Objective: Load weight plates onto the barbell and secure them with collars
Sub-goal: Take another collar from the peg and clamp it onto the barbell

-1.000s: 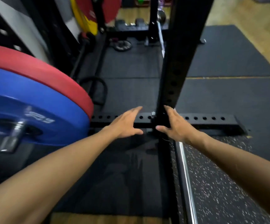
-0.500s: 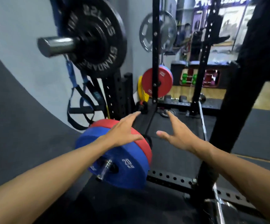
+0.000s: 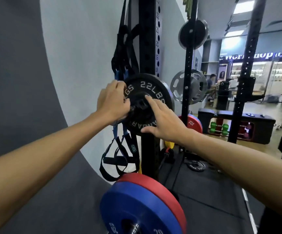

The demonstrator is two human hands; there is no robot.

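A black iron plate [image 3: 151,92] marked 22LBS hangs on a storage peg of the black rack upright [image 3: 147,48]. My left hand [image 3: 113,102] is curled over the peg in front of the plate's left side and hides it. My right hand [image 3: 162,120] lies flat on the plate's face with fingers spread, index tip at the hub and thumb at the lower rim. Low in the view the barbell sleeve [image 3: 134,229] carries a blue 20 kg plate [image 3: 136,205] with a red plate [image 3: 155,186] behind it. No collar shows on the sleeve.
Black and blue suspension straps [image 3: 120,149] hang left of the upright. Silver plates [image 3: 179,86] and a dark one [image 3: 185,33] hang on the second upright. A red 25 kg plate [image 3: 193,123], a small black plate [image 3: 195,166] on the mat and coloured dumbbells [image 3: 219,128] lie beyond. A seated person is far back.
My view has swung up from the floor to the rack. Both hands rose from above the loaded barbell end to the black 22LBS plate and now touch it.
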